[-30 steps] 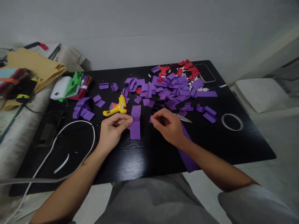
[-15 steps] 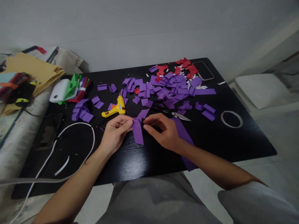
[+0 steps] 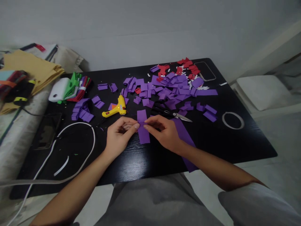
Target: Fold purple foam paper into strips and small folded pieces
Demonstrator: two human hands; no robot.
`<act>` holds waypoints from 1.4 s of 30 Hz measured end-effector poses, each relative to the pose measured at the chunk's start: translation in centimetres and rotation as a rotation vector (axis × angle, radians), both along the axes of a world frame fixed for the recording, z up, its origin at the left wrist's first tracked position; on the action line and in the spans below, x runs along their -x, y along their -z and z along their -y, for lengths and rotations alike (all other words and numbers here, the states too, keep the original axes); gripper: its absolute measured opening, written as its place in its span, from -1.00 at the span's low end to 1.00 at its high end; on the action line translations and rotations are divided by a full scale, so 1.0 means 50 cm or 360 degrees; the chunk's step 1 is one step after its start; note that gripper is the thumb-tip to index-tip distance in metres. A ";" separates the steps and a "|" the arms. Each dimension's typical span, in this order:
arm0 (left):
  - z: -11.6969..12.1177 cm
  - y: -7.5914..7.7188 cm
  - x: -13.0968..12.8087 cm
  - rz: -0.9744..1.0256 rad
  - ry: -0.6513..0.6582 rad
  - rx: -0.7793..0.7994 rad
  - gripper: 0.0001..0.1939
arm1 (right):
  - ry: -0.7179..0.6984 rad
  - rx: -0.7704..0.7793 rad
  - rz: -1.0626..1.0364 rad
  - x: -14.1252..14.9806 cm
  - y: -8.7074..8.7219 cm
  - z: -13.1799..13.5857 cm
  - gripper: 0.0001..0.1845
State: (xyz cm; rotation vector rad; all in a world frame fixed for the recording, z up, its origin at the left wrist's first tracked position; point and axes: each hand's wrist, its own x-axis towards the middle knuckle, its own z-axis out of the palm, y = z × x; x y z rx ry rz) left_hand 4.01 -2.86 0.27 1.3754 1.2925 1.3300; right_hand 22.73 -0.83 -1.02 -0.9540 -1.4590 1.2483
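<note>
A short purple paper strip [image 3: 143, 127] lies upright on the black table [image 3: 211, 138] between my two hands. My left hand [image 3: 119, 135] pinches its left edge about halfway up. My right hand [image 3: 162, 131] pinches the right edge at the same height, its fingers curled. A long purple paper strip [image 3: 185, 138] runs under my right forearm to the table's front edge. Black-handled scissors [image 3: 169, 113] lie just beyond my right hand. A yellow glue gun [image 3: 116, 108] rests just beyond my left hand.
Several cut purple pieces [image 3: 169, 89] and red pieces [image 3: 185, 67] cover the far middle. A purple stack [image 3: 82, 111], a white hoop band [image 3: 77, 147], a tape ring [image 3: 233, 120], a phone [image 3: 207, 71] and coloured paper bundles [image 3: 76, 86] also lie on the table.
My right hand came left from the scissors area to the short strip. The strip was lifted and bent half a second ago and now lies flat and straight, pinched by both hands.
</note>
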 end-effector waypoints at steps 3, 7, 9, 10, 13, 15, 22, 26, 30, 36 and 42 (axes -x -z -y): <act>-0.001 0.004 0.000 -0.0081 -0.0014 -0.0047 -0.84 | 0.0016 0.0039 0.0002 0.000 -0.002 0.000 -0.79; 0.001 0.010 0.003 -0.0150 -0.0033 -0.0071 -0.78 | -0.0024 0.0142 -0.0056 -0.001 0.001 -0.005 -0.84; 0.002 0.011 0.004 -0.0214 -0.0017 -0.0066 -0.75 | -0.0036 0.0197 -0.0111 -0.001 0.006 -0.009 -0.87; 0.003 0.011 0.005 -0.0260 -0.0005 -0.0062 -0.76 | -0.0032 0.0210 -0.0128 -0.001 0.008 -0.011 -0.88; 0.003 0.012 0.007 -0.0386 0.0013 -0.0065 -0.86 | -0.0016 0.0189 -0.0094 -0.001 0.014 -0.014 -0.91; 0.002 0.014 0.009 -0.0432 0.0014 -0.0083 -0.89 | 0.0004 0.0118 0.0000 -0.001 0.017 -0.015 -0.93; -0.004 0.012 0.013 -0.0538 0.0041 -0.0181 -0.92 | 0.0023 -0.0198 0.0221 -0.004 0.011 -0.013 -0.91; -0.005 0.004 0.011 -0.0528 0.0030 -0.0254 -0.93 | 0.0003 -0.0145 0.0286 -0.004 0.006 -0.010 -0.93; -0.005 0.005 0.012 -0.0470 0.0086 -0.0265 -0.80 | -0.0042 0.0140 0.0104 -0.004 0.004 -0.013 -0.88; -0.001 0.006 0.023 -0.0450 0.0178 -0.0298 -0.74 | -0.0171 0.0632 -0.0346 -0.006 -0.003 -0.028 -0.74; 0.003 0.008 0.022 -0.0468 0.0173 -0.0304 -0.71 | -0.0300 0.0958 -0.0602 -0.007 0.000 -0.036 -0.73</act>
